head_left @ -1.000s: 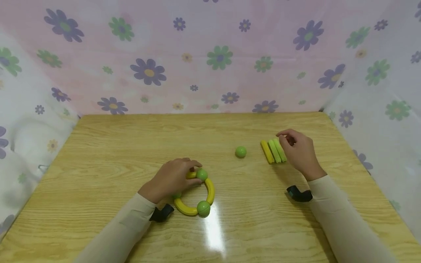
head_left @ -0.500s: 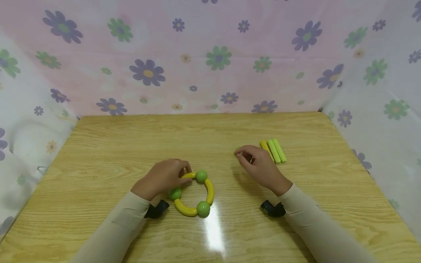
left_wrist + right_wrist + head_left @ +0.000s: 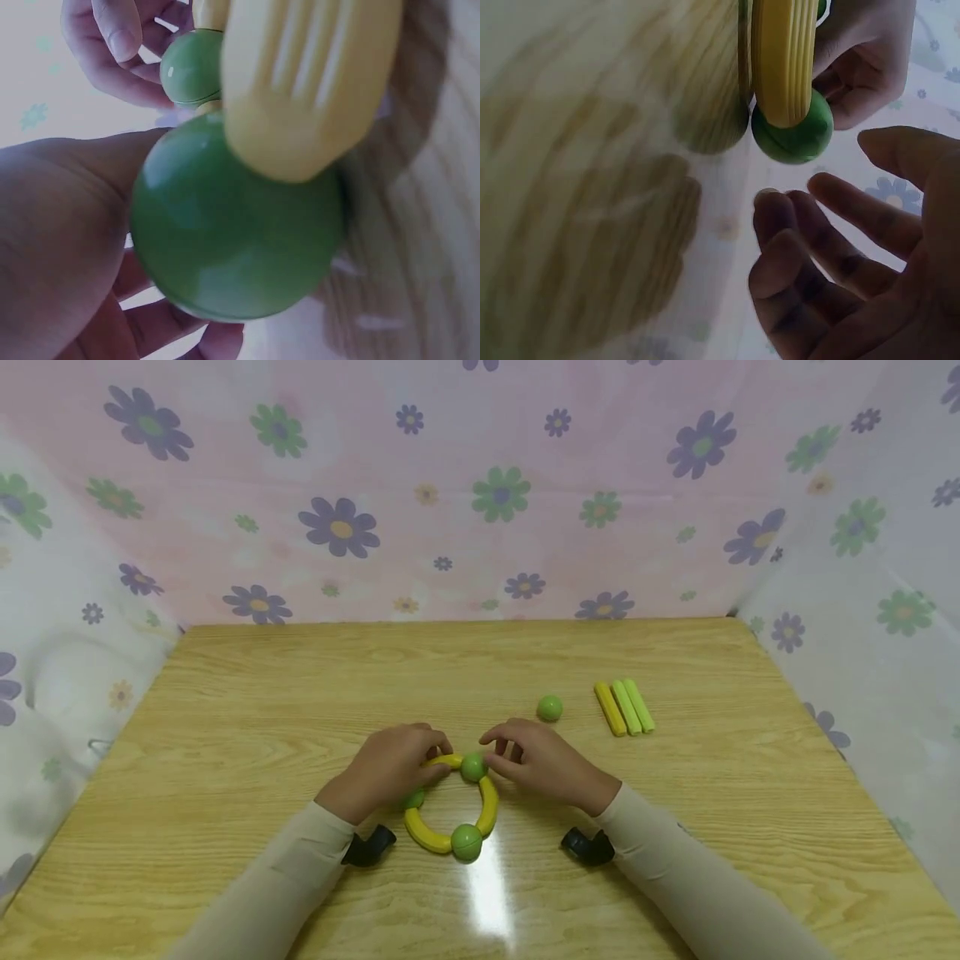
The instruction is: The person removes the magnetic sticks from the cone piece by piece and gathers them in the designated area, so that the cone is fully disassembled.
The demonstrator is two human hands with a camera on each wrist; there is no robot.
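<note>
In the head view a ring of yellow curved rods and green balls lies on the table. My left hand point(image 3: 390, 768) grips the yellow curved rod point(image 3: 446, 762) on the ring's upper left and partly covers the green ball point(image 3: 414, 798) there. Beside the ring's top green ball point(image 3: 474, 767), my right hand point(image 3: 547, 764) has loosely bent fingers. The right wrist view shows these fingers point(image 3: 840, 270) apart from the ball point(image 3: 799, 135), with nothing held. Another green ball point(image 3: 467, 842) sits at the ring's near side, joined to the right-hand yellow curved rod point(image 3: 489, 806).
A loose green ball point(image 3: 550, 708) lies behind my right hand. Farther right are a straight yellow rod point(image 3: 611, 709) and two light green rods point(image 3: 627, 707), side by side. Floral cloth point(image 3: 450, 468) stands behind the wooden table point(image 3: 300, 677) and along its sides.
My right hand has moved left from the straight rods, past the loose ball, to the ring's top ball. With my left hand, the ring has shifted slightly right in the last half second.
</note>
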